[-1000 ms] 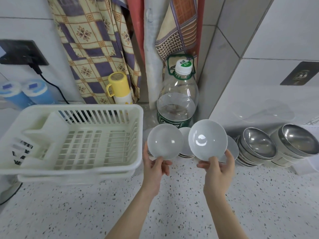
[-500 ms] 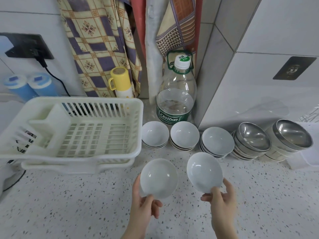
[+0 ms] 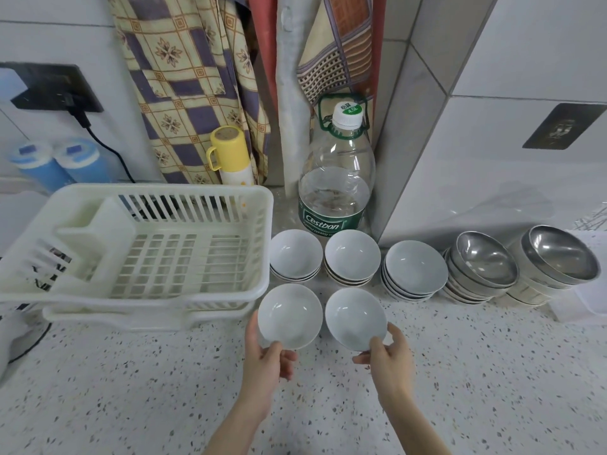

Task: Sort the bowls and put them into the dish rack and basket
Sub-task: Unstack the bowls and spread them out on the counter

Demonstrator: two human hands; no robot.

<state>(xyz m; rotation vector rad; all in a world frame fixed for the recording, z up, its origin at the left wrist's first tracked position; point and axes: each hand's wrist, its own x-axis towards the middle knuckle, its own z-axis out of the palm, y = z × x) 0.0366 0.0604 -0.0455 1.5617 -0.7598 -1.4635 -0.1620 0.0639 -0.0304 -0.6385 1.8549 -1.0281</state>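
My left hand (image 3: 267, 359) pinches the near rim of a white bowl (image 3: 289, 315), held above the counter with its hollow facing me. My right hand (image 3: 389, 359) grips a second white bowl (image 3: 354, 318) the same way, right beside the first. Behind them stand three stacks of white bowls (image 3: 295, 254) (image 3: 352, 256) (image 3: 415, 269) and two stacks of steel bowls (image 3: 483, 266) (image 3: 560, 259). The white dish rack (image 3: 210, 292) sits at the left with nothing in it.
A large water bottle (image 3: 338, 185) stands in the corner behind the bowl stacks. A yellow-capped flask (image 3: 231, 159) and two blue containers (image 3: 59, 162) line the back wall. A black cable (image 3: 105, 146) runs from the wall socket. A clear plastic box (image 3: 591, 300) sits at the far right.
Both hands have drawn the two white bowls toward me and lower, away from the stacks, which now show fully behind them. The bowls now sit closer together.
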